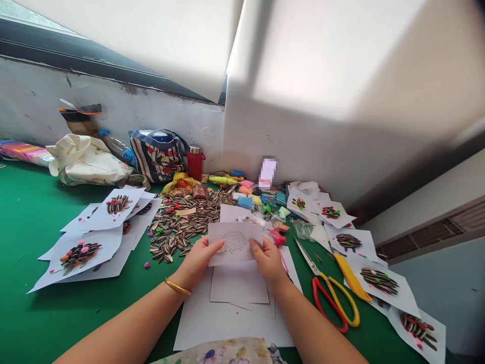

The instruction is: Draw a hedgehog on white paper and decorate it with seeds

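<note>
A small white card [235,257] with a line drawing of a hedgehog is held up in front of me. My left hand [199,262] pinches its left edge, thumb on the front. The right edge is gripped by my right hand [268,259] in the same way. Below the card, blank white sheets [239,285] lie stacked on a larger white paper [200,326]. Just beyond my left hand spreads a pile of striped sunflower seeds [170,232]. Scissors [328,288] with red and yellow handles lie open to the right of my right hand.
Cards with seed hedgehogs are stacked at left [83,253] and lined up at right [379,280]. A yellow craft knife [352,278] rests by the scissors. Along the wall stand a red bottle [195,164], a patterned bag [157,159], a cream cloth bag [85,162] and coloured clay packets [245,202].
</note>
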Motion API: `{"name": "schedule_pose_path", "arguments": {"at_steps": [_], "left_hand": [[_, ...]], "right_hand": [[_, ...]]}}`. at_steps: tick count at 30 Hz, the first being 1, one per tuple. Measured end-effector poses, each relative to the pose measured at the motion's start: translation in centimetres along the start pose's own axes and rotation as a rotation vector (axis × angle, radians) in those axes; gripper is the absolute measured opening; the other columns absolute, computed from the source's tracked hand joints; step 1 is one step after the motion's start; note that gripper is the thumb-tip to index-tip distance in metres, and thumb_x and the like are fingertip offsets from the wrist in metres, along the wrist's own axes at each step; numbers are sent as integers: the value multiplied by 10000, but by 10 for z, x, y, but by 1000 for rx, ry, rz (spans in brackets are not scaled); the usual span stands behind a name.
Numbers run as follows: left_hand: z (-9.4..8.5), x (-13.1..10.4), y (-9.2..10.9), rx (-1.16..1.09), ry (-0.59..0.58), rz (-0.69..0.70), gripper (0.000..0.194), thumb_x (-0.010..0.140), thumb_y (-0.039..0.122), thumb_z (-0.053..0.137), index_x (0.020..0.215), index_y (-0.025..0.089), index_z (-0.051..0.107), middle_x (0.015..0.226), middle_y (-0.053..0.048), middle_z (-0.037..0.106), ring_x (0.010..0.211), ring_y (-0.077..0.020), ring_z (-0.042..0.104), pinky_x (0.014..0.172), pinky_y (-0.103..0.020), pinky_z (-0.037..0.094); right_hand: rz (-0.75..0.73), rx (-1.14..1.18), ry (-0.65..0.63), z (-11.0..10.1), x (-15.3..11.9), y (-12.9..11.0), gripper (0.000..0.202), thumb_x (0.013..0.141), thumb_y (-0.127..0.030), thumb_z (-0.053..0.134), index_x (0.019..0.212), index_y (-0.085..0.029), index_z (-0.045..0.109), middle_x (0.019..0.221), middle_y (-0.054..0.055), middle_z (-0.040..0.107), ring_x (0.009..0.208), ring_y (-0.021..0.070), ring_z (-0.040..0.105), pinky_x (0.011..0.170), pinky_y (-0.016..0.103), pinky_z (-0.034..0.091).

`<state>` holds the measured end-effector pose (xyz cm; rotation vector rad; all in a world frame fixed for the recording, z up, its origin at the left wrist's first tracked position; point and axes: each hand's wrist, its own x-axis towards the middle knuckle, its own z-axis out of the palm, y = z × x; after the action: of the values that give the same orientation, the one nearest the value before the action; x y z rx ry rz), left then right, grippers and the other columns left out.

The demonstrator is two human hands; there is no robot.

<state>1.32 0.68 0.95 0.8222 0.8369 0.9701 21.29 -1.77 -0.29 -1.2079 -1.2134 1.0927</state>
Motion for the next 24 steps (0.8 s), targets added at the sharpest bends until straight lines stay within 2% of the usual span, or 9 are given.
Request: {"name": "schedule_pose_path", "arguments": {"at_steps": [7,13,17,21,24], "left_hand": [[0,0,0,18,-1,-18,534,696,370,808,1155,133,671,1052,-129,744,908,-263,698,851,-362,514],[4,-2,5,6,-8,6,467,781,496,704,1080,137,699,1049,-121,743,941,-267,686,815,-339,513],[3,-2,3,100,-26,-12,488,725,475,763,1074,141,695,1010,-116,746,871,-254,688,753,-322,510],[1,-2,3,177,27,-27,509,679,485,792,1047,146,701,946,-103,749,790,-226,678,654,-283,480],[2,-2,4,146,15,-11,484,693,463,790,1053,152,705,970,-102,748,830,-229,679,696,-288,489]], "right_hand": [[-24,-9,-6,0,1,-1,414,857,-523,594,1088,-195,693,993,73,718,919,260,640,814,371,511],[28,87,35,1,0,-3,407,852,-516,603,1111,-209,666,1030,73,714,941,248,650,835,369,523],[35,120,48,2,0,-5,427,849,-521,603,1142,-212,642,1077,72,701,941,238,653,800,347,534],[58,131,38,2,0,-5,426,838,-529,615,1132,-222,648,1049,60,712,901,227,666,751,323,535],[36,124,44,2,1,-5,417,844,-510,618,1139,-216,648,1078,66,706,938,230,660,806,340,528]]}}
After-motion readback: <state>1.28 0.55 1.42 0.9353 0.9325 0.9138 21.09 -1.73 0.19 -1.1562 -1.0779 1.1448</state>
